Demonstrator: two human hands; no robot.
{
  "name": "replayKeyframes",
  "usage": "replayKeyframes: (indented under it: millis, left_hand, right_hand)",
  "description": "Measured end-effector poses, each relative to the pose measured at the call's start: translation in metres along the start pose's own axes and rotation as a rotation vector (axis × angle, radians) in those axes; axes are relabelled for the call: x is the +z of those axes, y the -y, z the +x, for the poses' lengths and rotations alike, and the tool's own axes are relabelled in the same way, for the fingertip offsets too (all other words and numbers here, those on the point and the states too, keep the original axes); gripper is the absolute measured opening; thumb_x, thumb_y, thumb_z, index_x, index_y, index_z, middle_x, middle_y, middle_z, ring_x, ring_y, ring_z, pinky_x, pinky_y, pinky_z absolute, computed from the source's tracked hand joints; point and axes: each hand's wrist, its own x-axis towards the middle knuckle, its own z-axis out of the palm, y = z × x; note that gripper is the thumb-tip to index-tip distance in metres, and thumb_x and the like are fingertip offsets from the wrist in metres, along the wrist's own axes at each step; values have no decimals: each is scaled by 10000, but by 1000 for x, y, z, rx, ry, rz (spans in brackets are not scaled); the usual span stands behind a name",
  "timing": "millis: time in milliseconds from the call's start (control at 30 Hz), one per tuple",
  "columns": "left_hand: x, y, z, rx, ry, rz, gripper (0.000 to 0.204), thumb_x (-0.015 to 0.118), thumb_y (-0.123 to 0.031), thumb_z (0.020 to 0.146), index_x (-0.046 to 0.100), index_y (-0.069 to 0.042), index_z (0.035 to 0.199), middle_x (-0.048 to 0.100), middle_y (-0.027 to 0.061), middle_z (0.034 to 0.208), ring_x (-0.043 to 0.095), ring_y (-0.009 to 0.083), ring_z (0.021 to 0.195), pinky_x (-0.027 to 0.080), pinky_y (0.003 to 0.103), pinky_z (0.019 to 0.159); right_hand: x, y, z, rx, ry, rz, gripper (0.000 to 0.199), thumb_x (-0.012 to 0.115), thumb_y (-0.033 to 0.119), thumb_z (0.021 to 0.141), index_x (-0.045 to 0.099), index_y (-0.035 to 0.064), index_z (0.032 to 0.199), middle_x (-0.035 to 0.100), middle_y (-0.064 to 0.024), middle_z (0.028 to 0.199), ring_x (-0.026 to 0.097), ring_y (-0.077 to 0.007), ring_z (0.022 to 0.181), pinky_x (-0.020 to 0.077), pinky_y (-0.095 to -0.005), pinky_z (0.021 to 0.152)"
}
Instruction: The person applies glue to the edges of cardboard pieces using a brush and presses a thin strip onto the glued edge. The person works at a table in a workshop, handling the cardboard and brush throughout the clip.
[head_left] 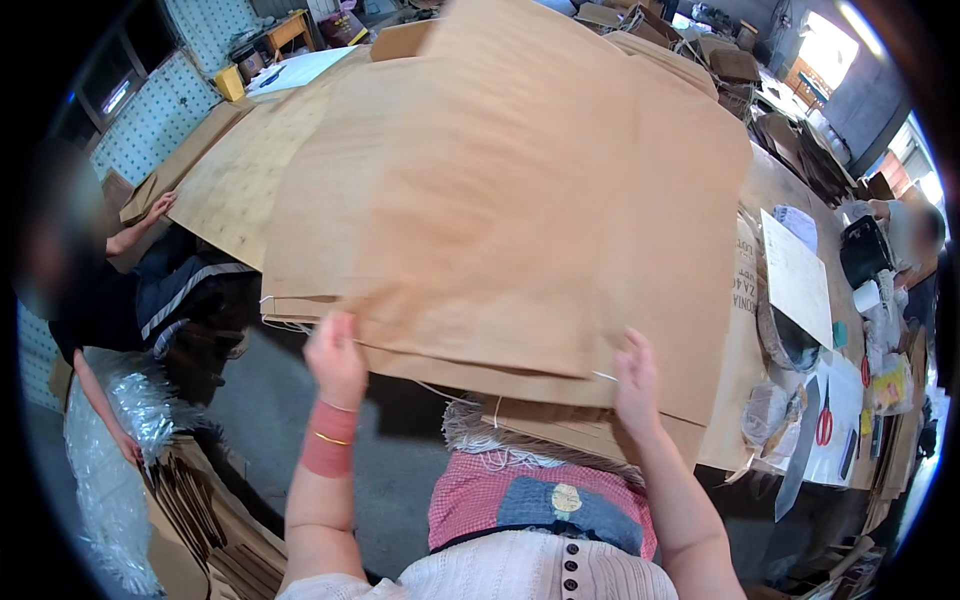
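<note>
1. The large brown paper sheet (pixel 540 200) spreads from the centre of the view up to 12 o'clock, partly blurred, over a stack of brown paper (pixel 310 220).
2. At 8 o'clock, the left hand (pixel 335 350) has its fingers curled around the sheet's near edge, grasping it; a red wristband (pixel 328 440) covers that wrist.
3. At 4 o'clock, the right hand (pixel 637 375) is just beside the sheet's near right corner, close to a white string (pixel 604 376); whether it grips anything, I cannot tell.
4. Farther out at 4 o'clock, red-handled scissors (pixel 824 425) lie on white paper.
5. A white board (pixel 797 277) lies at 3 o'clock, near a black bag (pixel 865 250).
6. At 9 o'clock sits a co-worker (pixel 110 320), one hand at the table's edge.
7. Clear plastic (pixel 115 470) bunches at 8 o'clock, beside folded brown paper (pixel 235 550) toward 7 o'clock.
</note>
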Motion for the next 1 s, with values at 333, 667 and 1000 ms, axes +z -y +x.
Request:
replayKeyframes:
  millis: [333, 667, 1000]
  left_hand:
    - [-67, 244, 110, -295, 2, 293, 281, 576, -223, 889, 646, 45, 935, 683, 126, 831, 625, 166, 737, 483, 302, 714]
    - [7, 29, -25, 55, 200, 117, 98, 657, -136, 825, 638, -47, 861, 619, 108, 821, 600, 261, 763, 480, 352, 657]
    - [78, -86, -171, 703, 1171, -92, 102, 583, -134, 749, 645, -63, 787, 615, 78, 802, 617, 246, 747, 499, 356, 638]
  right_hand:
    - [208, 38, 67, 176, 300, 258, 495, 473, 2, 826, 402, 14, 1316, 596, -116, 744, 574, -176, 678, 462, -316, 637]
    - [-99, 43, -50, 244, 414, -390, 163, 647, 116, 814, 675, 30, 950, 671, -134, 859, 643, -227, 817, 509, -318, 719]
    - [-292, -8, -87, 182, -63, -1529, 461, 520, 3, 824, 528, 167, 1255, 547, -105, 975, 583, -301, 894, 478, -400, 739]
